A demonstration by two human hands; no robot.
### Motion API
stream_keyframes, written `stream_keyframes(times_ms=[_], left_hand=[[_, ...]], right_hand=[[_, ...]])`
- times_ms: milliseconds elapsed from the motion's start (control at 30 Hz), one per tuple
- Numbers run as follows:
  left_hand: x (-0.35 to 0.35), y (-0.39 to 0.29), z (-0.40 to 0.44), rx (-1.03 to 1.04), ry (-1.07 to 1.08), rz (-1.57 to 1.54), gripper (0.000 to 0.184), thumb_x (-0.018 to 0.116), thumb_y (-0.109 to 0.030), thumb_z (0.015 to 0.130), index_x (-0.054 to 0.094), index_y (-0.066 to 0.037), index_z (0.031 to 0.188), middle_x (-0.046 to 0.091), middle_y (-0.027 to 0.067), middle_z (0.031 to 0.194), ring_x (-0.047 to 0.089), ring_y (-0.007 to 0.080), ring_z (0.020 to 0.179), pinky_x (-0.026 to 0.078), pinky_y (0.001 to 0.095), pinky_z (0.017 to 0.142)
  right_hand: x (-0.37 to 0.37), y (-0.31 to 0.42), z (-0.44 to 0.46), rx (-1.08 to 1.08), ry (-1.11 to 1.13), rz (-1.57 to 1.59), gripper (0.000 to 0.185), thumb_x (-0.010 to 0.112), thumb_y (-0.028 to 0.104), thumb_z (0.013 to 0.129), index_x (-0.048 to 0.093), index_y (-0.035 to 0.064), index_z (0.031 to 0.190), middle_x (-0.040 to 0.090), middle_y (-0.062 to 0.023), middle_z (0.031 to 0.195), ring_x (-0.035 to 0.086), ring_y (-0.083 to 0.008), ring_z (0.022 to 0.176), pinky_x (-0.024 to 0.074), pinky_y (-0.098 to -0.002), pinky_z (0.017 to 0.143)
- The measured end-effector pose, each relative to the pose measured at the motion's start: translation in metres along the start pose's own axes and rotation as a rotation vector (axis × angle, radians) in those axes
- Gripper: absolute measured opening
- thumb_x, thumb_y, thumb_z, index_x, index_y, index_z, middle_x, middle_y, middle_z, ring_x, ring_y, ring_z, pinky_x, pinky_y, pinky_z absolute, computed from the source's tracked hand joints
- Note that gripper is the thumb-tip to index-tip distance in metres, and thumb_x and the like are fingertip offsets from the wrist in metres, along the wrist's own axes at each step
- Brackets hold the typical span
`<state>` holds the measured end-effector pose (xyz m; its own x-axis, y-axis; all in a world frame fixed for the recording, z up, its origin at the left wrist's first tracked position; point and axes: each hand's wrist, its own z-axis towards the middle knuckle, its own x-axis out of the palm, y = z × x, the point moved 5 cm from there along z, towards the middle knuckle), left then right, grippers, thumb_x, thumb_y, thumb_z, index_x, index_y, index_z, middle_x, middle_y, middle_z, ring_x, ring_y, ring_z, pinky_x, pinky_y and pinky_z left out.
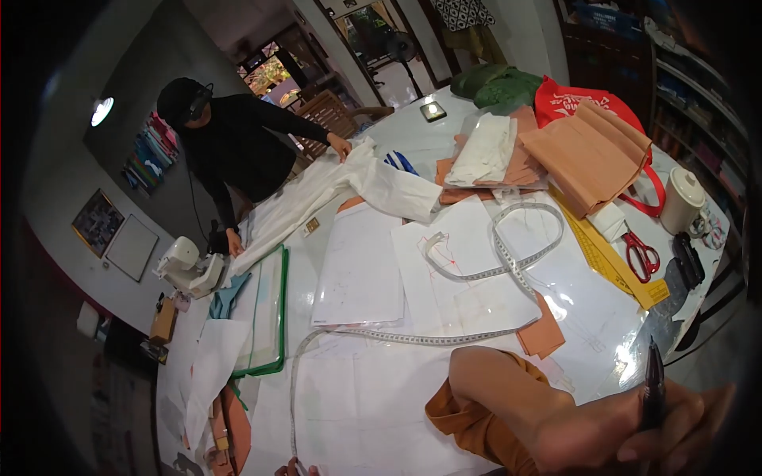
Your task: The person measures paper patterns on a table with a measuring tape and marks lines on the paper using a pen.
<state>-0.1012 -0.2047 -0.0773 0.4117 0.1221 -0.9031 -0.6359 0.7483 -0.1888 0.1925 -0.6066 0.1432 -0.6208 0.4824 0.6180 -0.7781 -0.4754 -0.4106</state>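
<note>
My right hand (595, 435), closed around a dark pen (653, 381) whose tip points up, is raised at the lower right. Its forearm comes out of a brown sleeve (476, 404). At the bottom edge only the fingertips of my left hand (297, 468) show, closed on a pale tape measure (421, 338); the rest of that hand is out of frame. From there the tape runs up, bends right along the front of the paper sheets, and loops over them. Red lines are drawn on one white sheet (468, 238). A stapled-looking white sheet stack (359, 270) lies left of it.
Across the table a person in black (238, 143) spreads white cloth (333, 178) with both hands. Yellow rulers (607, 254), red-handled scissors (641, 255), a stapler (687, 260), folded orange-brown fabric (587, 155) and a red bag (583, 103) lie right. A green-edged folder (266, 313) lies left.
</note>
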Motion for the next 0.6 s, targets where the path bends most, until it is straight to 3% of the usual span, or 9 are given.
stream_keyframes(times_ms=[200, 333, 400, 467, 500, 533, 567, 600], left_hand=[[-0.004, -0.008, 0.002, 0.009, 0.009, 0.022, 0.044, 0.064, -0.028, 0.095, 0.057, -0.003, 0.131, 0.048, 0.0293, 0.121, 0.047, 0.0429, 0.111, 0.039, 0.0498, 0.097], [-0.004, -0.011, 0.005, -0.042, 0.056, 0.014, 0.043, 0.063, -0.028, 0.096, 0.057, -0.003, 0.131, 0.049, 0.0286, 0.122, 0.047, 0.0424, 0.112, 0.039, 0.0494, 0.098], [-0.002, -0.006, 0.005, -0.061, 0.057, -0.003, 0.043, 0.063, -0.028, 0.096, 0.058, -0.003, 0.130, 0.049, 0.0282, 0.122, 0.047, 0.0421, 0.113, 0.039, 0.0491, 0.098], [-0.003, -0.006, 0.000, -0.085, 0.019, -0.034, 0.043, 0.067, -0.026, 0.091, 0.061, -0.003, 0.127, 0.048, 0.0241, 0.120, 0.047, 0.0393, 0.112, 0.040, 0.0479, 0.098], [-0.007, -0.019, 0.006, -0.151, 0.003, -0.085, 0.044, 0.070, -0.025, 0.088, 0.062, -0.002, 0.125, 0.048, 0.0211, 0.114, 0.047, 0.0375, 0.110, 0.040, 0.0476, 0.097], [-0.012, -0.026, 0.008, -0.217, -0.015, -0.136, 0.045, 0.073, -0.025, 0.085, 0.064, -0.001, 0.123, 0.048, 0.0182, 0.109, 0.048, 0.0358, 0.108, 0.041, 0.0473, 0.096], [-0.013, -0.026, 0.009, -0.099, -0.011, -0.021, 0.043, 0.069, -0.024, 0.088, 0.061, 0.000, 0.122, 0.047, 0.0178, 0.109, 0.048, 0.0329, 0.103, 0.042, 0.0413, 0.092], [-0.013, -0.026, 0.008, -0.114, -0.013, -0.028, 0.043, 0.069, -0.024, 0.088, 0.061, 0.000, 0.122, 0.047, 0.0177, 0.109, 0.048, 0.0331, 0.104, 0.042, 0.0415, 0.092]], right_hand=[[0.000, 0.003, 0.002, -0.164, -0.051, 0.175, 0.023, 0.055, 0.012, 0.096, 0.054, -0.0010, 0.115, 0.057, -0.0063, 0.097, 0.046, -0.0113, 0.053, 0.0393, -0.0229, 0.059], [-0.012, 0.019, 0.002, -0.394, -0.172, 0.522, 0.014, 0.054, 0.011, 0.096, 0.060, 0.0011, 0.102, 0.059, -0.0061, 0.101, 0.054, -0.0097, 0.066, 0.0394, -0.0207, 0.058], [-0.011, 0.017, -0.001, -0.384, -0.210, 0.494, 0.013, 0.053, 0.012, 0.095, 0.061, 0.0020, 0.095, 0.059, -0.0060, 0.098, 0.055, -0.0094, 0.066, 0.0393, -0.0207, 0.057], [-0.001, 0.009, -0.003, -0.245, -0.194, 0.263, 0.014, 0.053, 0.013, 0.094, 0.060, 0.0026, 0.089, 0.058, -0.0058, 0.090, 0.053, -0.0094, 0.060, 0.0389, -0.0218, 0.056], [0.000, 0.011, 0.008, -0.095, 0.008, 0.338, 0.036, 0.053, 0.006, 0.094, 0.049, -0.0036, 0.128, 0.048, -0.0035, 0.095, 0.041, -0.0115, 0.055, 0.0386, -0.0233, 0.061], [-0.005, 0.014, 0.011, -0.024, 0.082, 0.302, 0.036, 0.052, 0.006, 0.094, 0.049, -0.0037, 0.128, 0.048, -0.0038, 0.096, 0.041, -0.0115, 0.055, 0.0384, -0.0234, 0.061], [-0.006, 0.013, 0.012, 0.001, 0.113, 0.283, 0.037, 0.052, 0.005, 0.093, 0.049, -0.0038, 0.129, 0.048, -0.0041, 0.096, 0.041, -0.0115, 0.056, 0.0382, -0.0234, 0.061], [-0.004, 0.013, 0.012, 0.016, 0.125, 0.263, 0.037, 0.052, 0.004, 0.093, 0.049, -0.0038, 0.129, 0.049, -0.0044, 0.097, 0.041, -0.0115, 0.057, 0.0380, -0.0234, 0.061]])
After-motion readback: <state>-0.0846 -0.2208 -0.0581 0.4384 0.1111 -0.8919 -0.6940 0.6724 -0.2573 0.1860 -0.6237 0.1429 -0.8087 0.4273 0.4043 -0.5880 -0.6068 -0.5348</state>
